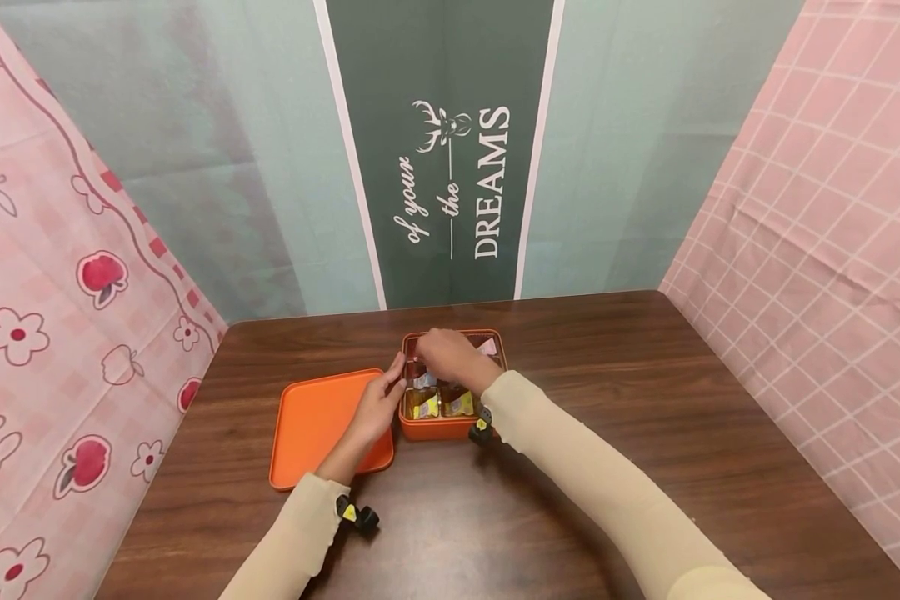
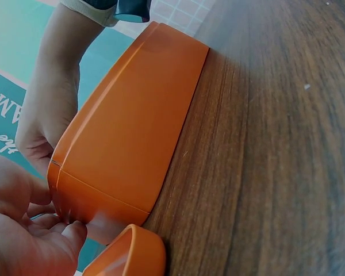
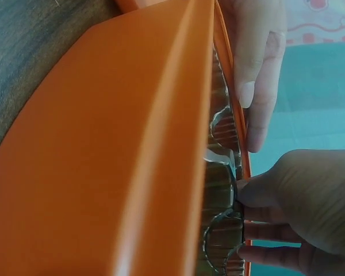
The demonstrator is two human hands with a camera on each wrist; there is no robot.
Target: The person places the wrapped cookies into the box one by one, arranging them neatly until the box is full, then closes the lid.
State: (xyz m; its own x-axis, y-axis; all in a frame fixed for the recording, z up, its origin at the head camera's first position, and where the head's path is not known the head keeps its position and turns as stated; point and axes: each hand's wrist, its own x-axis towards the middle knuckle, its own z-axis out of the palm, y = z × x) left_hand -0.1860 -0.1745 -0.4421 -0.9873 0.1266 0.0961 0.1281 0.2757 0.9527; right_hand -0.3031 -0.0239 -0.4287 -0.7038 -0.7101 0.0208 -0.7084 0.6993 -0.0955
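Note:
An orange square box (image 1: 435,429) stands on the table, its clear insert divided into compartments. Yellow-wrapped pieces (image 1: 425,407) lie in the front compartments, a pale blue-wrapped piece (image 1: 424,381) in the middle left one, and a pink wrapper (image 1: 487,346) at the back right. Over the back-left part of the box, my right hand (image 1: 453,357) points its fingers down into the insert; whatever lies between the fingertips is hidden. My left hand (image 1: 378,404) touches the box's left wall, its fingers extended along the rim, as the right wrist view also shows.
An orange lid (image 1: 318,417) lies on the brown wooden table (image 1: 570,500) left of the box, partly under my left forearm. Fabric backdrops hang behind the table and at both sides.

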